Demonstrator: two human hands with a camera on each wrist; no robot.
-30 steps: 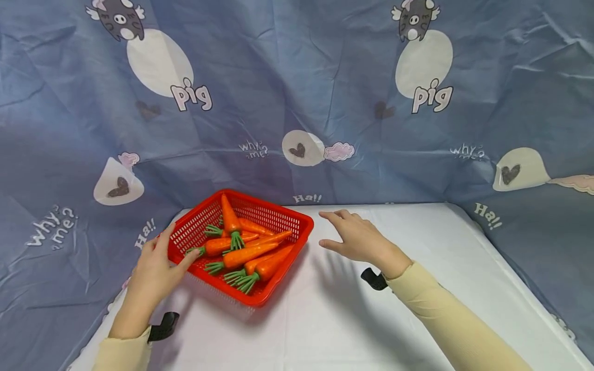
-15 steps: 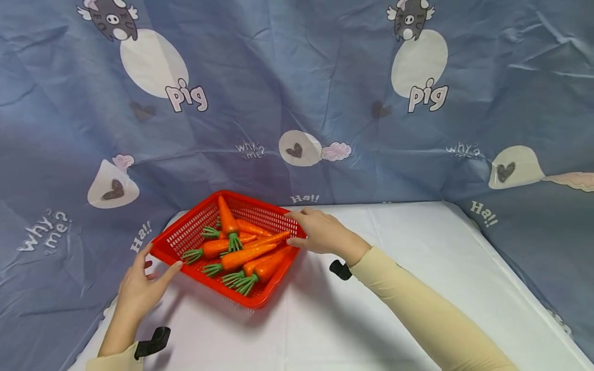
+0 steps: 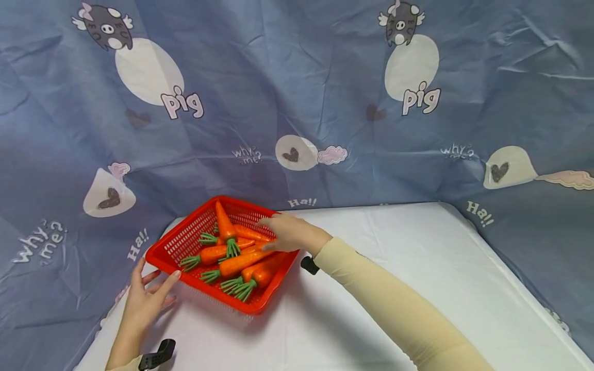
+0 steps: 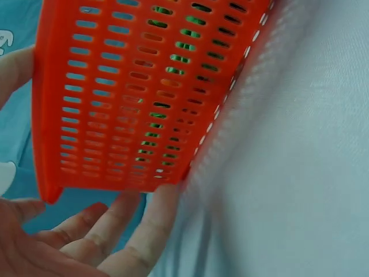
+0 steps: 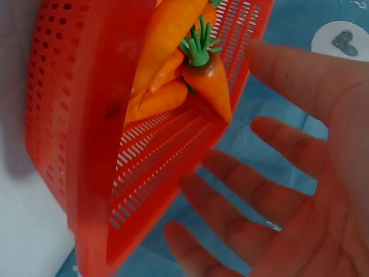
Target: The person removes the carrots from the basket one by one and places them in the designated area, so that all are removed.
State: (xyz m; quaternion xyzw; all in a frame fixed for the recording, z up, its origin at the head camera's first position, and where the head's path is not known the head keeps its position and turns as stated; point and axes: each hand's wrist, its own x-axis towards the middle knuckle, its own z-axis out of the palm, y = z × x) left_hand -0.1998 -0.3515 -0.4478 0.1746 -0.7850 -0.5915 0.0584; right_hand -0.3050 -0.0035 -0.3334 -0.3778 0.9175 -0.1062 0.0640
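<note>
A red perforated plastic basket (image 3: 252,307) stands on the table and holds several orange carrots (image 3: 238,264) with green stem tops. My left hand (image 3: 141,304) is at the basket's left corner, thumb by the front rim and the other fingers lower down. In the left wrist view those fingers (image 4: 153,222) reach the lower edge of the basket's slotted wall. Over the basket's right end is my right hand (image 3: 294,234), its fingers spread and holding nothing. The right wrist view shows its fingertips (image 5: 193,184) near the rim, below a carrot (image 5: 210,86).
A white cloth covers the table (image 3: 371,288). Behind it and along the left rises a blue curtain (image 3: 352,180) with printed pigs, hearts and words. The basket's far rim is close to the curtain. A black strap piece (image 3: 158,355) is at my left wrist.
My right hand has moved left, from beside the basket to over its right end. My left hand has slid down and toward me along the left corner. The carrots stay in the basket.
</note>
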